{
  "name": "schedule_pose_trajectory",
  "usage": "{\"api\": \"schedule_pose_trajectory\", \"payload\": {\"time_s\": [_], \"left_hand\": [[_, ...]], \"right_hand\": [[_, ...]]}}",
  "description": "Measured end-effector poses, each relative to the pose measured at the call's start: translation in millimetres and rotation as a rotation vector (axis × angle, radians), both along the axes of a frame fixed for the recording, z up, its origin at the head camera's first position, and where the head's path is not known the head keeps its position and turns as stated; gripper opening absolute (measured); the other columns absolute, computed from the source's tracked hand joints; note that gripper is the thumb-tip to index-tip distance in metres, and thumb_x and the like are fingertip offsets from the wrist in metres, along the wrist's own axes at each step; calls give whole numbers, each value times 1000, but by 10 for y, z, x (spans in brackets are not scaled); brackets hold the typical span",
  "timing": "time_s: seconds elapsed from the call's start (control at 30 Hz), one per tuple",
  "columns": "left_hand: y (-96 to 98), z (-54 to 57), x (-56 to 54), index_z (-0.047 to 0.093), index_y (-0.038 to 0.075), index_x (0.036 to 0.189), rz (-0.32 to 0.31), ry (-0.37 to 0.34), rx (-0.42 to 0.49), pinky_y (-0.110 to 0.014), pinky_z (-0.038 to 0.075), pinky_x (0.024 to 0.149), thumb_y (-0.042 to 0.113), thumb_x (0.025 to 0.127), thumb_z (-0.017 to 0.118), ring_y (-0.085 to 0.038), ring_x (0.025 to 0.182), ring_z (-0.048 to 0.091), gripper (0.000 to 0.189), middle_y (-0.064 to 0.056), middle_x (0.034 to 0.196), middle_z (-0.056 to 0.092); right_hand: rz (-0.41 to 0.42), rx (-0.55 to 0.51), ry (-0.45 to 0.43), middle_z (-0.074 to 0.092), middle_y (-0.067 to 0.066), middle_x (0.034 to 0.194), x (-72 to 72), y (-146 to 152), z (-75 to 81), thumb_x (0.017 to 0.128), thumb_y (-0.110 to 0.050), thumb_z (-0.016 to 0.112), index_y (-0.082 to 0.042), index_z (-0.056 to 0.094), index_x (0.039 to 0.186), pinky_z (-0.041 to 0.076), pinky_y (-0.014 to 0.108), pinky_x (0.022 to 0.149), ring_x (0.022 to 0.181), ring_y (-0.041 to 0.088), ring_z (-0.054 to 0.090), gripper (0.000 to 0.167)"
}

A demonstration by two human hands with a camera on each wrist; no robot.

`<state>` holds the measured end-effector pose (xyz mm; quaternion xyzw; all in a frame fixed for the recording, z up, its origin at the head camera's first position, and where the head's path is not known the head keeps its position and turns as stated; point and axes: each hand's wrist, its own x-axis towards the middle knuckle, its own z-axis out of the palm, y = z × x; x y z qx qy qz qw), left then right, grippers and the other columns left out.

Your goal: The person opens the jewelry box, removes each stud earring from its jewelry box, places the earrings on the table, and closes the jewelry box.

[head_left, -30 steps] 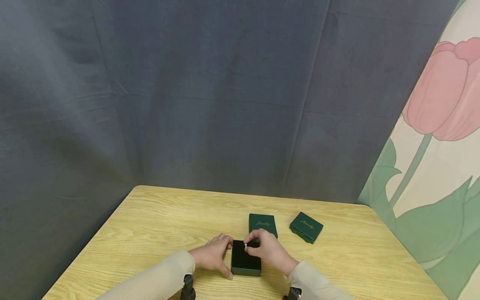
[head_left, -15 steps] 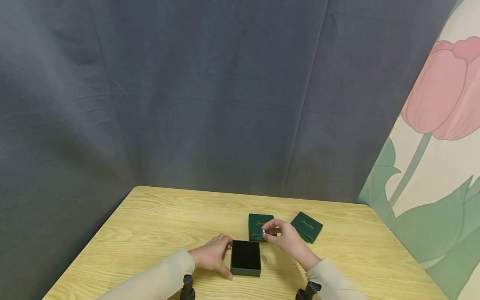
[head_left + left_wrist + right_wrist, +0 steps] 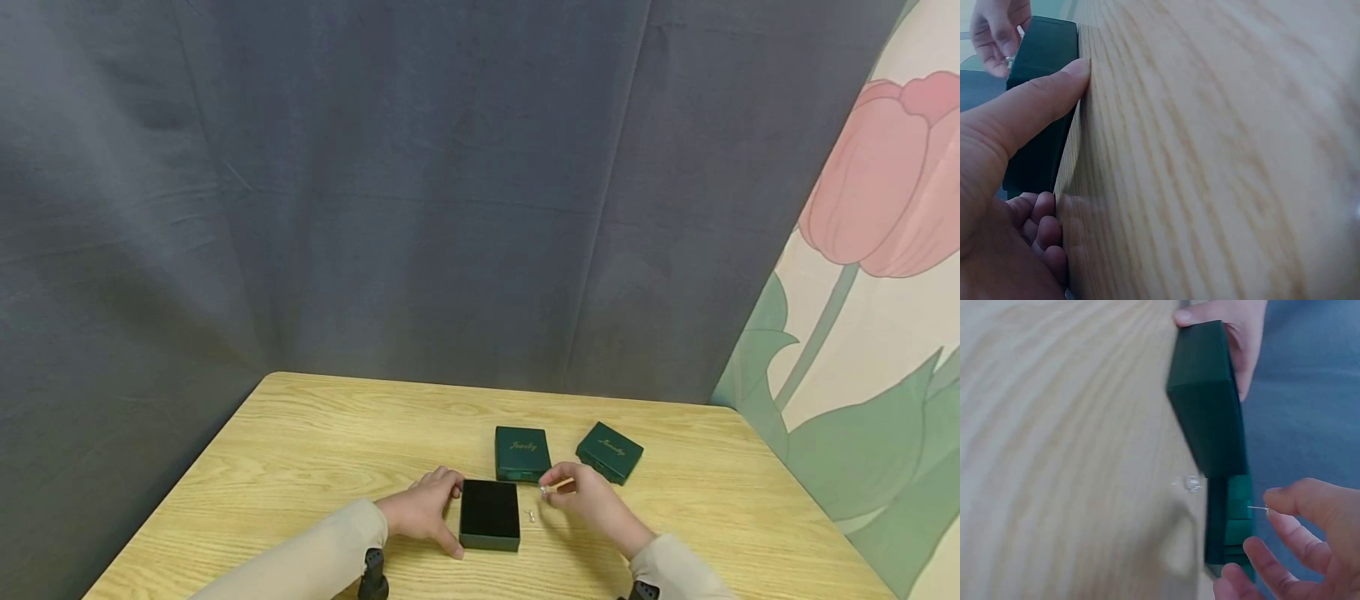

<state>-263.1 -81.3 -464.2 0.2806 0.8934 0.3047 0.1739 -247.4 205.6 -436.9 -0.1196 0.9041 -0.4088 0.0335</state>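
Observation:
An open dark green jewelry box (image 3: 489, 510) with a black lining sits on the table. My left hand (image 3: 423, 508) holds its left side, thumb at the near corner and fingers toward the far one. In the left wrist view that thumb (image 3: 1041, 97) lies against the green wall. Right of the box, my right hand (image 3: 588, 497) is raised over the wood. Between thumb and fingertip it pinches a small earring (image 3: 1260, 508) with a thin post. Another small shiny piece, apparently a second earring (image 3: 531, 516), lies on the table beside the box.
Behind the open box stands a green piece lettered "Jewelry" (image 3: 522, 448), with a green ribbon (image 3: 1239, 512) on its side. A similar green piece (image 3: 611, 450) lies turned at an angle farther right. The wooden table (image 3: 360, 425) ends at a dark curtain (image 3: 420, 250).
My right hand has moved right from above the open box, still pinching the earring, and is now lower beside the box. The left hand has stayed at the box.

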Motion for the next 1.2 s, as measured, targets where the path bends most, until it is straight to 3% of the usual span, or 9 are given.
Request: {"api": "schedule_pose_trajectory", "payload": {"time_s": [0.37,0.63,0.97,1.2], "left_hand": [[-4,-2,-5,44,14,126,-2,-17,8,-35,34,86,34,68,88,-15,95,35,75,3,104,40],[-5,4,4,45,14,125,-1,-8,5,-35,34,87,36,68,88,-14,95,36,75,4,104,40],[0,16,17,44,13,126,1,-11,1,-35,35,88,34,68,88,-14,95,36,75,4,105,41],[-2,13,17,44,12,128,0,-4,0,-35,35,88,34,68,88,-14,96,36,77,4,105,41]], "right_hand": [[102,-13,-51,67,3,90,19,4,-156,83,-1,70,-2,67,91,49,27,67,79,15,58,9],[90,39,-36,67,1,89,18,4,-200,81,-1,72,-6,69,88,45,24,67,78,14,56,9],[69,99,-42,67,0,90,-2,-4,-227,79,-2,75,-7,70,85,45,32,73,81,14,53,9],[61,112,-47,63,0,88,7,-17,-233,79,0,75,-7,70,84,43,28,69,77,13,50,10]]}}
